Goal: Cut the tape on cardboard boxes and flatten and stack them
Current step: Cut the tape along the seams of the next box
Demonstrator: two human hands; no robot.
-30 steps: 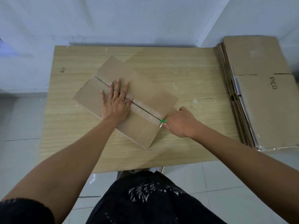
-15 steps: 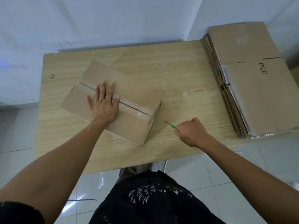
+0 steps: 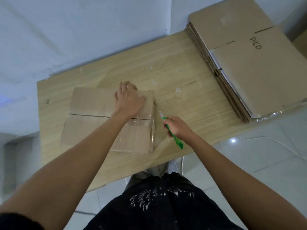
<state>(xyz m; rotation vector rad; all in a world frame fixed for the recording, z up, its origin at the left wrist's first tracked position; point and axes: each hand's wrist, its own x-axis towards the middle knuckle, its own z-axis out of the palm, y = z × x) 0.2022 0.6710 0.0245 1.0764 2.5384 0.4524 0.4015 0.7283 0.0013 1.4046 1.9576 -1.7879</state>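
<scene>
Cardboard box (image 3: 93, 103), top seam slit, has been turned; left hand (image 3: 128, 102) rests open on it, right hand's (image 3: 179, 128) grip clamped on green cutter (image 3: 177, 141), likely for end tape.

The word "PICO" is showing in dark letters on the top flattened box (image 3: 249, 67) of the cardboard stack (image 3: 205, 52) at the right. Nothing else is reading as text.
</scene>
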